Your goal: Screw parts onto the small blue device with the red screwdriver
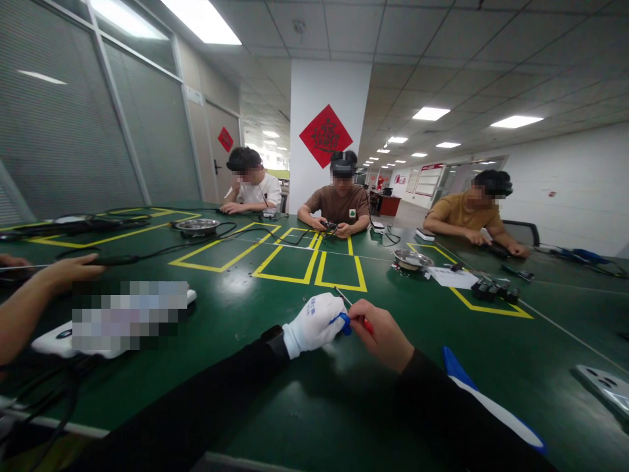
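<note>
My left hand (pixel 318 322) wears a white glove with blue at the fingers; it is closed, and what it holds is hidden. Right beside it, my bare right hand (pixel 381 333) is closed on a red-handled tool (pixel 367 324). A thin metal shaft (pixel 343 295) sticks out above the two hands and seems to belong to that tool. Both hands are close together over the green table (pixel 275 406). A blue and white object (pixel 491 406), perhaps a glove, lies to the right of my right forearm.
A white device (pixel 54 344) and another person's hand (pixel 73 270) are at the left. Metal bowls (pixel 197 227) (pixel 411 259), black parts (pixel 494 292), paper (pixel 452 277) and cables lie farther back. A phone (pixel 607 390) rests at the right. Three people sit across the table.
</note>
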### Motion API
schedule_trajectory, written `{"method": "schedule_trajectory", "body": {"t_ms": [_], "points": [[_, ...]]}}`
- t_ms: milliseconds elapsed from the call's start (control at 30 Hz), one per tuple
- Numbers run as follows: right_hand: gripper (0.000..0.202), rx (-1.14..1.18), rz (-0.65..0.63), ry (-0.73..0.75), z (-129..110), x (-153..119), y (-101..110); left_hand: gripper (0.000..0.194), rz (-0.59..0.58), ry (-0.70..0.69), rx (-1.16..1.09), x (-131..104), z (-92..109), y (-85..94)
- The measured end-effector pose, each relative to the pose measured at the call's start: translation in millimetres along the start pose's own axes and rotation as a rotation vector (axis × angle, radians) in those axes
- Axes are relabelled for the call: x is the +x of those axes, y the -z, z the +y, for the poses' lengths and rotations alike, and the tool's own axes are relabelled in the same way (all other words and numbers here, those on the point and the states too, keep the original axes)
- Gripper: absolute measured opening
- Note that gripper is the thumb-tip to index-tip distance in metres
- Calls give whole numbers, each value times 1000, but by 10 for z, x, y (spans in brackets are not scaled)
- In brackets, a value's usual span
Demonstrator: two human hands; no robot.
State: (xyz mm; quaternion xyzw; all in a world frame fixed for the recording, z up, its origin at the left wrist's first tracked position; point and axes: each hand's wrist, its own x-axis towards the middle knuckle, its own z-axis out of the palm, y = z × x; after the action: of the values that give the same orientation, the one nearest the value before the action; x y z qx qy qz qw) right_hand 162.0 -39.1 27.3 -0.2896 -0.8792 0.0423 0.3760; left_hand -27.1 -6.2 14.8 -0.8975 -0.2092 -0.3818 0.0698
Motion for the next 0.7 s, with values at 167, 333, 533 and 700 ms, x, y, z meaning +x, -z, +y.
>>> {"method": "schedule_trajectory", "body": {"t_ms": [167, 333, 533, 700], "points": [[4, -15, 23, -18, -33, 1, -21, 28, 11, 28, -24, 16, 13, 2], [4, 67, 104, -91, -15, -19, -52, 29, 36, 81, -94, -5, 17, 36], [6, 52, 189, -237, 102, -22, -65, 28, 372, 443, -329, 3, -64, 2], [5, -79, 43, -256, 174, -22, -66, 58, 192, 480, -526, -19, -211, -89]]}}
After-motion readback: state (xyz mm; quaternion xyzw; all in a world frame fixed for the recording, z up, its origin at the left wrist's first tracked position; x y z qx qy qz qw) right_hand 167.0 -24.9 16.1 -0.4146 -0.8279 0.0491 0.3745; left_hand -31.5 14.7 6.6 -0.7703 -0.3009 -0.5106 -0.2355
